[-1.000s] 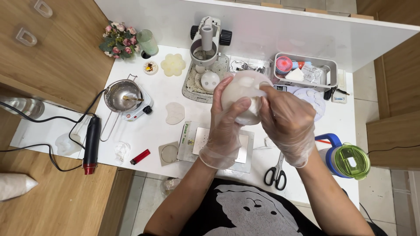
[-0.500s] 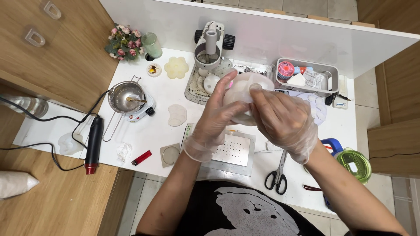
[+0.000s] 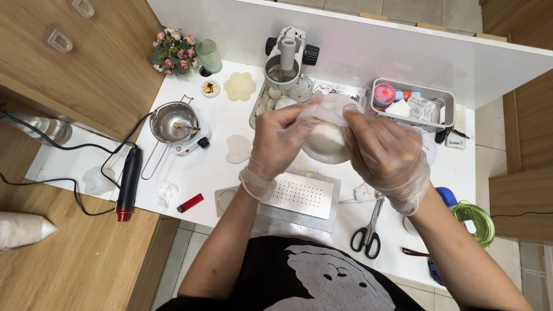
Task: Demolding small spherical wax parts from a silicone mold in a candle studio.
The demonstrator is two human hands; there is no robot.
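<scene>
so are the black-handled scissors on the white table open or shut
Shut: the black-handled scissors lie flat on the white table, blades together, pointing up toward the right hand.

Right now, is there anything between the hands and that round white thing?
Only thin clear gloves. The left hand and right hand both hold the round white thing from either side, above the perforated metal plate. A clear film is bunched over its top under the fingers. Nothing else sits between.

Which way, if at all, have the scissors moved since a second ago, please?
No. The scissors lie in the same spot, just right of the perforated metal plate.
</scene>
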